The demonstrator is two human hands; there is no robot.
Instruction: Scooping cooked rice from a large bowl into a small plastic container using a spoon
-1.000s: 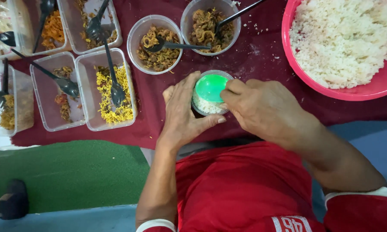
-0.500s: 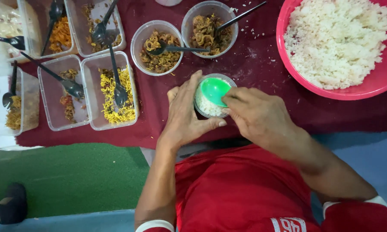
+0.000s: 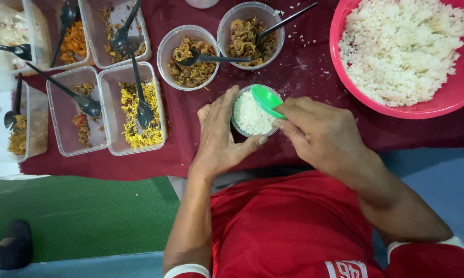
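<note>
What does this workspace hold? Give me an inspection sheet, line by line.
Surface: maroon cloth, scattered rice grains.
Job's things: small cup of rice; green scoop tilted over it.
Clutter: red basin of rice; two round bowls and clear tubs of toppings, with black spoons.
Hands: left hand steadies the cup; right hand holds the scoop.
Cables: nothing seen.
Surroundings: green mat, dark shoe.

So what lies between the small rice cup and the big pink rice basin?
In the head view, only the right hand and bare maroon cloth with scattered rice grains lie between the cup and basin.
</note>
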